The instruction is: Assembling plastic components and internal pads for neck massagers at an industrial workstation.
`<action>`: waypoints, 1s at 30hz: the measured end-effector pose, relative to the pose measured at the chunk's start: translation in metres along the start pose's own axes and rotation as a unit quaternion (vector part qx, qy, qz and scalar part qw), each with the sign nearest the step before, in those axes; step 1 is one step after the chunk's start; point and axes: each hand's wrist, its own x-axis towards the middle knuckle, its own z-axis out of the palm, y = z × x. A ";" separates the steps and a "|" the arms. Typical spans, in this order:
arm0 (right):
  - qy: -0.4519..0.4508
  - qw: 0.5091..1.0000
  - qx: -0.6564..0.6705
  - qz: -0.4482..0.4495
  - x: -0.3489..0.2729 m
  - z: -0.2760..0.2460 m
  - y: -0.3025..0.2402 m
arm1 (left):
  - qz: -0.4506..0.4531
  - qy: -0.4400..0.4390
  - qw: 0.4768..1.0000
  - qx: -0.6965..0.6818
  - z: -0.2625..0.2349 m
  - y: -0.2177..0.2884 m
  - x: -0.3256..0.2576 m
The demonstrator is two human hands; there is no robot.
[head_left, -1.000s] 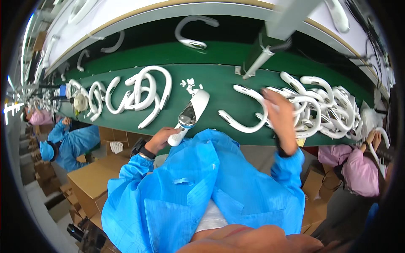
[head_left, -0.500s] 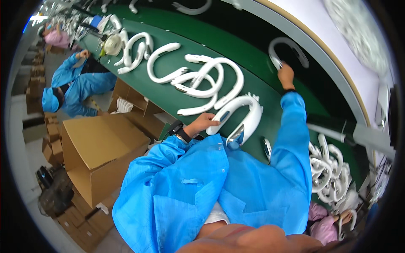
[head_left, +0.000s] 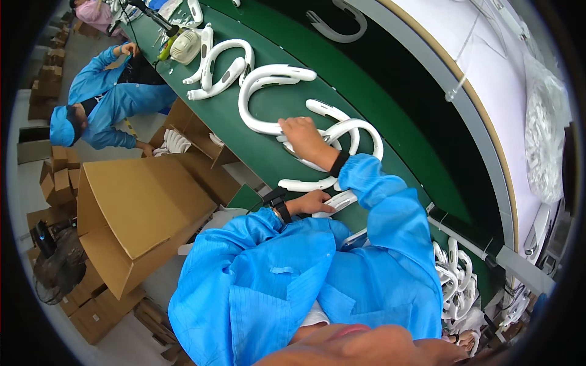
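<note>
White curved piece: a glossy, smooth, rounded length, at the near edge of the worktable in front of the person's jacket; partly covered by the right sleeve. Left hand: closed on this piece, thumb and fingers about its end.

Right hand: fingers bent over the lower end of a C-shaped piece; whether clamped or only resting, cannot tell.

Surface: green worktable, matt and plain, running diagonally. On it, more white open loops beside the right hand, some overlapping, with dark oblong insets; an off-white rounded object farther left; a tangled heap of white loops at lower right.

Beyond: dark green strip bearing one loop; pale shelf with tan edging; crinkled clear plastic bag, whitish contents.

Room: open brown cardboard carton, flaps out, left of the person; smaller cartons stacked behind; dark round fan at lower left; a co-worker in blue jacket and cap at the table's near side.

Markings: pale marks on the co-worker's dark shirt front, too small to read.
</note>
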 end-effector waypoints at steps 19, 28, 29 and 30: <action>-0.067 0.863 -0.050 0.498 -0.320 -0.123 0.074 | -0.204 -0.148 0.875 -0.414 0.013 0.071 -0.013; 0.107 0.817 -0.037 0.566 -0.351 -0.034 0.036 | -0.201 -0.206 0.821 -0.493 0.022 0.081 -0.011; 0.138 0.821 -0.024 0.553 -0.355 -0.032 0.040 | -0.221 -0.181 0.825 -0.487 0.023 0.085 -0.011; 0.169 0.825 -0.013 0.540 -0.358 -0.031 0.043 | -0.229 -0.179 0.814 -0.503 0.021 0.090 -0.010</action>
